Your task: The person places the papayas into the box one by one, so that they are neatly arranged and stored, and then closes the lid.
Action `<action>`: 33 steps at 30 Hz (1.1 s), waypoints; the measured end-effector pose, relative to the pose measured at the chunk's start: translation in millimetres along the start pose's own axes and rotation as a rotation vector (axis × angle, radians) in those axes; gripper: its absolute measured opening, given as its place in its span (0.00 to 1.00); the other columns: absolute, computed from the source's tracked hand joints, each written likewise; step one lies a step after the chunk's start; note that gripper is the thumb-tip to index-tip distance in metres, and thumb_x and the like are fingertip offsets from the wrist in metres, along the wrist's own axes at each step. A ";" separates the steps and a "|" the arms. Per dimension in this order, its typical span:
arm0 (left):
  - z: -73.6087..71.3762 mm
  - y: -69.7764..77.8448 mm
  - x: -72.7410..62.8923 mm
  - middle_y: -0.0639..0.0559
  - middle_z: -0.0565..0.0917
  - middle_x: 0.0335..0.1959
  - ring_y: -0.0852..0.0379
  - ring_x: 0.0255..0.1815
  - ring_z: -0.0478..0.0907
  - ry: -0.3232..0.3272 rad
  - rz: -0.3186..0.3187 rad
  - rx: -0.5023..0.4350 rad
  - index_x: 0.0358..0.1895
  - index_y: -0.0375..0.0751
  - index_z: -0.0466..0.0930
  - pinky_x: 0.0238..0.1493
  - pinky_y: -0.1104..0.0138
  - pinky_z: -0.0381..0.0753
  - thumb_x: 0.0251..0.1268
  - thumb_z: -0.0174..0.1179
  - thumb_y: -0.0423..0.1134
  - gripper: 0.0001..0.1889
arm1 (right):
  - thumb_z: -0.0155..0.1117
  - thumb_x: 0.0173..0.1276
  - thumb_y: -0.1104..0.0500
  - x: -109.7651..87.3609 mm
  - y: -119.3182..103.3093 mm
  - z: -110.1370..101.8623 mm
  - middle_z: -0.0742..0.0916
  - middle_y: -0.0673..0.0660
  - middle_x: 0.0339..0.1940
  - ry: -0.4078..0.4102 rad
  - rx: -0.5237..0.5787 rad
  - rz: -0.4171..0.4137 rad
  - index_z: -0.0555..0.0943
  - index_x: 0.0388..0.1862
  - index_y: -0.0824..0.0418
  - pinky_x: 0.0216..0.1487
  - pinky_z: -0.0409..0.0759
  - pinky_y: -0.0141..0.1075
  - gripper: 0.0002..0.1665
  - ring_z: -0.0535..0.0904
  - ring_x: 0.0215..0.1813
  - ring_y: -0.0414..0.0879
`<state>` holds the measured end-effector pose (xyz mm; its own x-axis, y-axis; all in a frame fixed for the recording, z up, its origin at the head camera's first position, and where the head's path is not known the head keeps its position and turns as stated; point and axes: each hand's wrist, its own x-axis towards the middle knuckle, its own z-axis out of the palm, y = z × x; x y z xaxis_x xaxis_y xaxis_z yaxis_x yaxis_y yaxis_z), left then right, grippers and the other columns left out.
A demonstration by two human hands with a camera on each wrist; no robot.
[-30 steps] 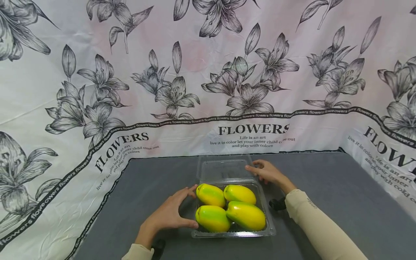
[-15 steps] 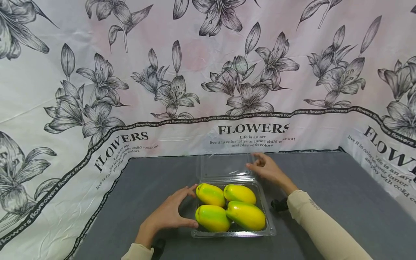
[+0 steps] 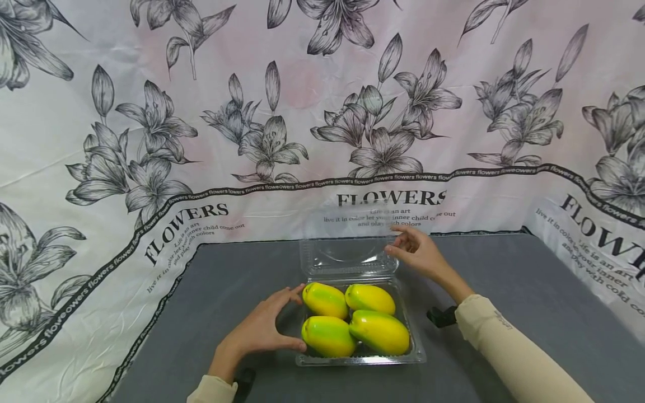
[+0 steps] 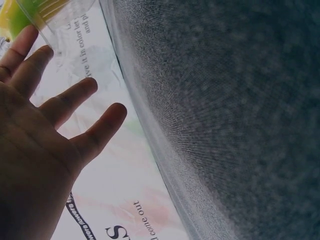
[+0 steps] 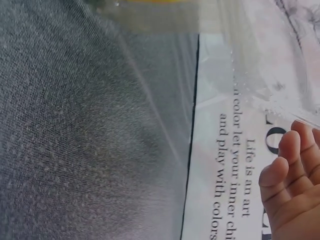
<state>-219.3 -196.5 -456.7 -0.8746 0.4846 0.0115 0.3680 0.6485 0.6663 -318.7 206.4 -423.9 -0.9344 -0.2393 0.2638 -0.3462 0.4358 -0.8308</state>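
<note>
A clear plastic clamshell box (image 3: 415, 354) sits on the grey table with several smooth yellow-green, mango-like fruits (image 3: 380, 332) in two rows inside. Its hinged clear lid (image 3: 347, 258) stands raised at the back, tilted up against the backdrop in the head view. My right hand (image 3: 420, 254) pinches the lid's right edge between thumb and fingers; the right wrist view shows the fingertips right at that edge, thumb hidden. My left hand (image 3: 262, 324) spreads round the box's left side, thumb at the front-left fruit and fingertips near the back-left one. Straight, parted fingers (image 4: 70, 100) show in the left wrist view.
A white cloth backdrop (image 3: 282, 215) with printed flowers and lettering stands behind and beside the grey table (image 3: 478, 268). Dark wrist-camera pieces (image 3: 442, 317) show below the cream sleeves (image 3: 519, 347).
My right hand has moved up and slightly right, swinging the lid from lying back on the table to a steeper, raised tilt. The left hand, box and fruits have stayed in place.
</note>
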 end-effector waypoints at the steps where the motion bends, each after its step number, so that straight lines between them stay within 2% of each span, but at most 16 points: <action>1: 0.1 -0.2 -0.4 0.70 0.57 0.81 0.39 0.84 0.52 0.000 -0.001 0.003 0.61 0.56 0.74 0.73 0.26 0.49 0.44 0.77 0.67 0.40 | 0.70 0.71 0.51 -1.0 -0.9 -0.2 0.84 0.59 0.45 0.008 0.002 -0.004 0.69 0.75 0.59 0.38 0.81 0.34 0.38 0.80 0.38 0.44; 6: 0.5 -0.4 -2.0 0.68 0.58 0.82 0.40 0.84 0.52 0.003 -0.002 0.005 0.61 0.56 0.74 0.74 0.26 0.49 0.44 0.77 0.67 0.40 | 0.71 0.70 0.55 -10.2 -3.6 0.0 0.84 0.59 0.46 0.044 0.013 -0.070 0.70 0.74 0.58 0.36 0.79 0.32 0.36 0.79 0.37 0.42; 15: 1.5 0.2 -3.4 0.70 0.58 0.81 0.41 0.84 0.52 0.003 -0.009 -0.005 0.61 0.59 0.74 0.73 0.26 0.50 0.44 0.77 0.67 0.39 | 0.72 0.67 0.63 -33.4 -7.1 3.3 0.85 0.63 0.49 0.105 -0.003 -0.197 0.72 0.72 0.60 0.34 0.79 0.31 0.35 0.79 0.37 0.38; 21: 1.4 -1.2 -0.9 0.71 0.57 0.81 0.42 0.84 0.51 -0.003 -0.004 -0.002 0.62 0.60 0.73 0.73 0.25 0.49 0.45 0.77 0.66 0.39 | 0.72 0.63 0.69 -50.1 -12.7 4.4 0.85 0.67 0.52 0.149 -0.004 -0.272 0.74 0.70 0.64 0.33 0.79 0.31 0.35 0.80 0.41 0.41; 26: 1.1 -0.1 0.1 0.73 0.57 0.81 0.43 0.84 0.52 0.002 -0.003 0.006 0.62 0.61 0.73 0.73 0.25 0.49 0.44 0.77 0.67 0.39 | 0.73 0.60 0.72 -66.0 -14.7 5.8 0.86 0.65 0.54 0.164 -0.007 -0.318 0.75 0.68 0.63 0.33 0.78 0.30 0.36 0.79 0.45 0.43; 29: 1.5 0.1 -0.4 0.75 0.57 0.80 0.44 0.84 0.52 0.003 -0.012 0.009 0.61 0.62 0.73 0.74 0.26 0.49 0.44 0.76 0.68 0.39 | 0.75 0.58 0.73 -74.0 -12.8 7.0 0.87 0.60 0.56 0.169 -0.013 -0.337 0.76 0.68 0.62 0.34 0.78 0.31 0.38 0.78 0.47 0.39; 33: 2.6 -0.6 -0.2 0.75 0.57 0.80 0.44 0.84 0.52 0.009 -0.009 0.016 0.62 0.62 0.73 0.74 0.27 0.49 0.44 0.76 0.68 0.40 | 0.77 0.53 0.74 -82.7 -5.7 9.3 0.86 0.44 0.58 0.184 -0.041 -0.379 0.77 0.66 0.63 0.34 0.77 0.33 0.39 0.78 0.48 0.35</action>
<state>-218.5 -195.5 -459.0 -0.8808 0.4733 0.0118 0.3648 0.6626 0.6541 -238.7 215.6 -445.6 -0.7385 -0.2321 0.6331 -0.6677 0.3821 -0.6388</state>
